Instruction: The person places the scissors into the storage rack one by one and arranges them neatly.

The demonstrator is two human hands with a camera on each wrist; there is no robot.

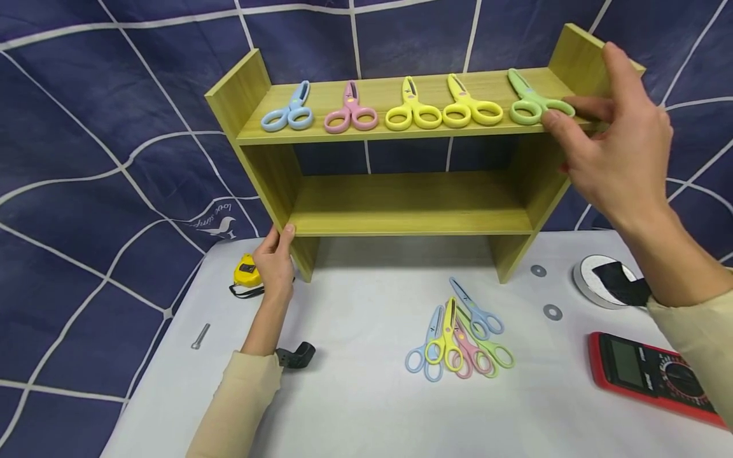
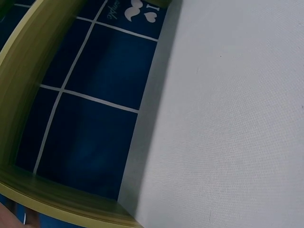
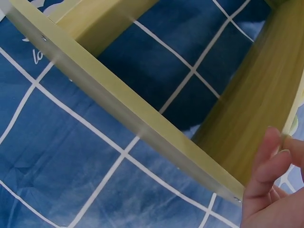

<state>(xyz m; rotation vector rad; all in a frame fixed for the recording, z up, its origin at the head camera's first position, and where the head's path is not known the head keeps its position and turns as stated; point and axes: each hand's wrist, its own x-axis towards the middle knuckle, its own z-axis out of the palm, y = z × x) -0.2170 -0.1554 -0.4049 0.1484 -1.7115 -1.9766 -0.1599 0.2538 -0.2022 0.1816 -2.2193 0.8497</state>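
On the top board of a wooden shelf [image 1: 412, 224], several scissors lie in a row with blades toward the back: blue scissors [image 1: 299, 117], pink scissors [image 1: 352, 117], two yellow pairs and green scissors [image 1: 529, 102] at the right end. My right hand [image 1: 621, 140] pinches a handle ring of the green pair between thumb and a finger, the index finger raised. In the right wrist view, curled fingers [image 3: 270, 171] are beside the board's edge. My left hand [image 1: 277, 264] grips the shelf's lower left side panel, thumb on its front edge.
A loose pile of scissors, with yellow scissors [image 1: 448, 327] on top, lies before the shelf. A tape measure [image 1: 247, 272] and a bolt [image 1: 200, 336] lie left. Two washers [image 1: 552, 312], a tape roll [image 1: 592, 283] and a red multimeter [image 1: 653, 375] are on the right.
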